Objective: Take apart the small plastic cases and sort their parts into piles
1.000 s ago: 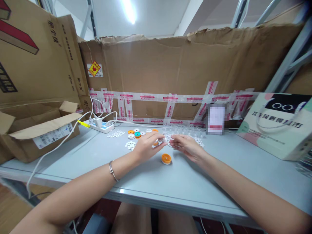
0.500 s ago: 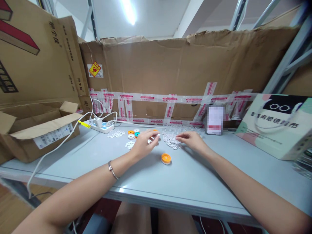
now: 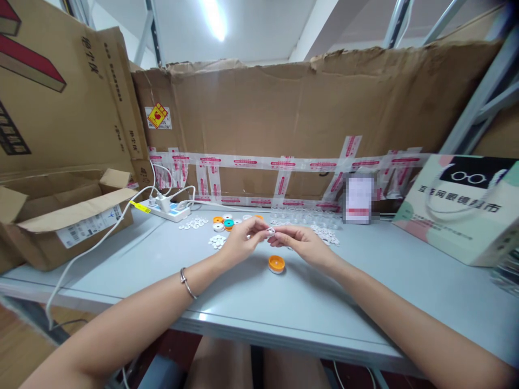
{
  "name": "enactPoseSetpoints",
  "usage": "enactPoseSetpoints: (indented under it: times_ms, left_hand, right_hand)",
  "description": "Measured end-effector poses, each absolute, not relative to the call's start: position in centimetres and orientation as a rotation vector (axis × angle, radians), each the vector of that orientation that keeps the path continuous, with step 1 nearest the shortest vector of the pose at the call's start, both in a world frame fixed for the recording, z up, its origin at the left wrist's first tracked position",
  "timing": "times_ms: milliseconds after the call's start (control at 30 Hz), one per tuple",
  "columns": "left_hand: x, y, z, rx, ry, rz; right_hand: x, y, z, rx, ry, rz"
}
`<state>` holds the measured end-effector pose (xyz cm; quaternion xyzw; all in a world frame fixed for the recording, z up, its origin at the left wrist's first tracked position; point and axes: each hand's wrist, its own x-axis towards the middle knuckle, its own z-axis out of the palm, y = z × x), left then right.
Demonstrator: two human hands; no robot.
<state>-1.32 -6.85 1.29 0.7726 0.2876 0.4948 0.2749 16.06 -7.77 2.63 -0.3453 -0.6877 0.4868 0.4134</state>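
Observation:
My left hand (image 3: 246, 239) pinches a small white piece (image 3: 270, 231) at its fingertips. Against the same piece, my right hand (image 3: 305, 242) has its thumb and fingers pressed together; what it grips there is too small to make out. Just below the hands, an orange round part (image 3: 276, 263) with a whitish base rests on the table. Behind my left hand are several round parts in orange, white and teal (image 3: 228, 223). Small white discs (image 3: 218, 241) lie left of that hand, and a pile of white pieces (image 3: 327, 235) is partly hidden behind my right hand.
A power strip (image 3: 170, 209) with white cables stands at the back left, beside an open cardboard box (image 3: 77, 210). Clear round pieces (image 3: 312, 217) line the back. A phone (image 3: 358, 199) and a printed bag (image 3: 458, 210) stand at the right. Cardboard (image 3: 259, 113) walls the rear.
My right hand has moved left from the white pile to meet my left hand's fingertips. My left hand has shifted slightly right, still pinching.

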Motion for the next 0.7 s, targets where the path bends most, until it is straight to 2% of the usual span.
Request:
enactPoseSetpoints:
  times_ms: [333, 700]
  left_hand:
    - [-1.56, -7.38, 1.73, 2.462, 0.909, 1.557]
    - [-1.57, -7.02, 1.21, 2.878, 0.885, 1.511]
  right_hand:
    - [15.81, -7.90, 2.36, -0.827, -1.528, 1.349]
    - [15.72, -7.93, 2.04, -0.867, -1.513, 1.335]
